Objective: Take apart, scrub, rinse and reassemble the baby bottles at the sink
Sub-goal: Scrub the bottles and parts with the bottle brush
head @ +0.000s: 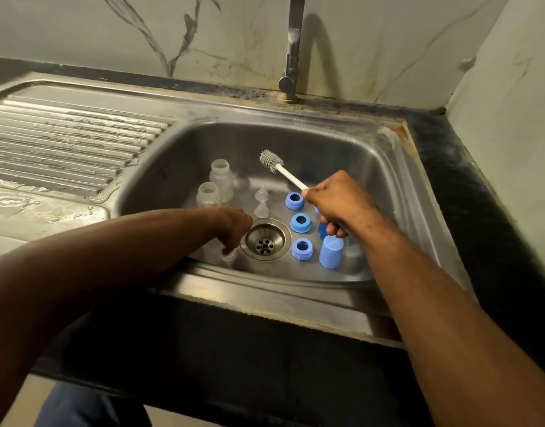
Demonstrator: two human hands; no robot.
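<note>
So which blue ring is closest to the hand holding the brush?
The farthest-back blue ring, at the top of the row of three. It sits right beside the right hand; the other two lie nearer the sink's front edge.

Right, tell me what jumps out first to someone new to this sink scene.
The blue parts: three blue collar rings lined up right of the drain, with a blue cap beside them. Above them the right hand grips a white bottle brush, bristles up. The left hand reaches down to a clear part near the front wall.
</note>
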